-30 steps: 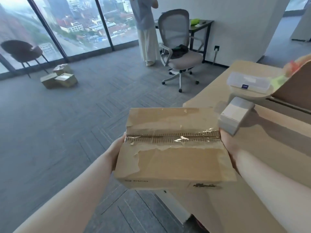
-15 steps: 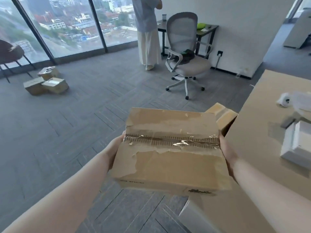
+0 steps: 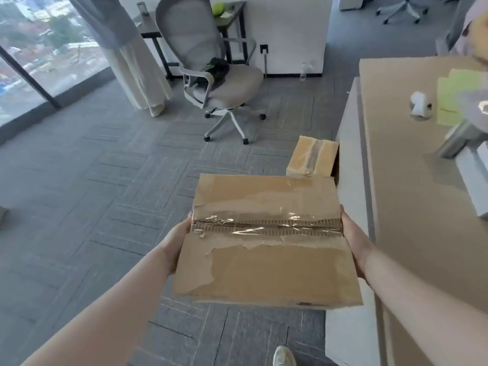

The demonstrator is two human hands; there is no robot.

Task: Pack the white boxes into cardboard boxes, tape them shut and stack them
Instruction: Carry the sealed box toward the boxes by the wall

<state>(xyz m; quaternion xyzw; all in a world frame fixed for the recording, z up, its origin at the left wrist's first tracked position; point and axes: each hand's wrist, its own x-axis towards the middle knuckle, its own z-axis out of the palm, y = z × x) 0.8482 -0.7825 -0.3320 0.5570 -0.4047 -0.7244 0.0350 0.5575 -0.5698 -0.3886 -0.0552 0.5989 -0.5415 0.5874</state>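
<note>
A worn brown cardboard box sealed with clear tape along its top seam is held in the air above the grey carpet floor, just beside the left edge of the long tan bench. The left hand presses against the box's left end and the right hand against its right end; the fingers of both are hidden behind or under the box, so I cannot tell how they curl, only that the two hands carry it between them. The box's top paper is torn in patches near the seam.

A second, smaller taped cardboard box sits on the floor beyond the held one, against the bench's side panel. On the bench, toward its far right, lie a small white roll-like object and some pale green sheets. A grey mesh office chair stands farther back on the floor. A light shoe shows at the bottom edge.
</note>
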